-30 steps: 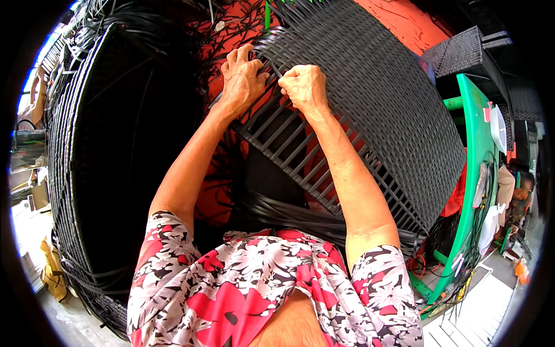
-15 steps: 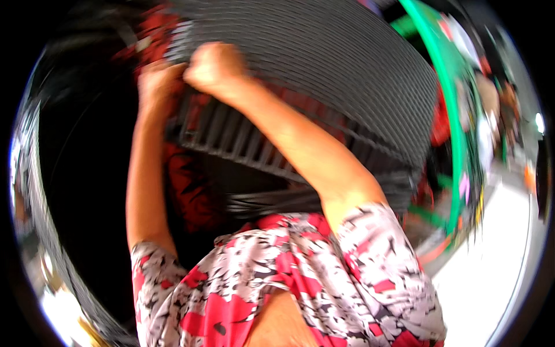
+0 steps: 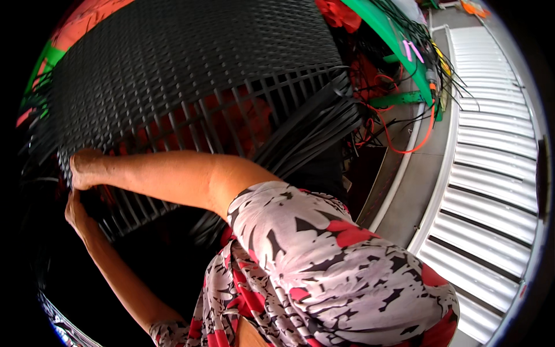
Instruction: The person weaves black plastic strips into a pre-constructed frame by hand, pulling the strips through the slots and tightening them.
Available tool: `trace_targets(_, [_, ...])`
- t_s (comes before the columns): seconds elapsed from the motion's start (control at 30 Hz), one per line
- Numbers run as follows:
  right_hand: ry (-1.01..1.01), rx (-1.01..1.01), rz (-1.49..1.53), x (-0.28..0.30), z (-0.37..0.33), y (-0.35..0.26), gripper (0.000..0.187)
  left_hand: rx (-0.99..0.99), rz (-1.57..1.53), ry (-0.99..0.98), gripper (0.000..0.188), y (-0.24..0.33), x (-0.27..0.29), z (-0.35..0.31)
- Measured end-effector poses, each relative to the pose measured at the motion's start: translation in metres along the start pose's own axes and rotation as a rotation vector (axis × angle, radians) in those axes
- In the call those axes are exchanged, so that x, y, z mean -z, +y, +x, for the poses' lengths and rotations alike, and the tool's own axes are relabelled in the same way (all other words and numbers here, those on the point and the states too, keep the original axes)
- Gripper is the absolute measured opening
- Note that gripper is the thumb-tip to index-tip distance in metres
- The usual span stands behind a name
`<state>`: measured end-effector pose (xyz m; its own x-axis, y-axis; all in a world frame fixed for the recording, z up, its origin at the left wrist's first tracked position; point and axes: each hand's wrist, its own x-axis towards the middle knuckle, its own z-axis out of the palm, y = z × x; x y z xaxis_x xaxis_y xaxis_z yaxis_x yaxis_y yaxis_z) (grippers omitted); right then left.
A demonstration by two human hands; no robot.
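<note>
A large black woven wicker panel (image 3: 196, 46) fills the upper left, tightly woven above, with bare parallel strips (image 3: 199, 118) below. My right arm reaches across to the panel's lower left edge, where my right hand (image 3: 88, 169) is closed in a fist. Just below it, touching or nearly so, my left hand (image 3: 76, 209) also looks closed, its fingers mostly hidden. Whatever thin piece they grip cannot be made out against the dark. A bundle of loose flat black strips (image 3: 318, 124) hangs from the panel's right corner.
Red cloth or padding (image 3: 231, 118) shows behind the open strips. A green frame (image 3: 384, 34) curves at the upper right, with an orange cord (image 3: 416, 147) looping below it. White slatted metalwork (image 3: 491, 191) runs down the right side over a grey floor.
The view has swung, so the panel and my hands now appear farther left and lower. My hands remain close together at the panel's left edge, and the earlier blur has lessened.
</note>
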<state>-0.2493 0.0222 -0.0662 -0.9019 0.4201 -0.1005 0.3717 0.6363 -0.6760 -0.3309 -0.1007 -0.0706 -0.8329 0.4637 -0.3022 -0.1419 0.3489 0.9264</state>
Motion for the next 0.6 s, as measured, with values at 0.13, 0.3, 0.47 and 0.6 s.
trace_targets(0.13, [-0.106,0.373,-0.468,-0.008,0.022,0.003,0.024,0.108,-0.071,-0.044,0.032,0.023,-0.005,-0.029])
trace_targets(0.3, [-0.340,0.080,-0.441,-0.010,0.018,-0.021,0.019,-0.140,0.371,-0.170,0.040,0.035,0.007,-0.045])
trace_targets(0.47, [-0.303,0.058,-0.328,0.009,0.007,-0.032,0.014,-0.100,0.537,-0.140,0.049,0.031,0.007,-0.026])
trace_targets(0.6, [-0.254,0.090,-0.244,0.013,0.004,-0.027,0.011,0.053,0.247,-0.140,0.038,0.028,0.005,-0.042])
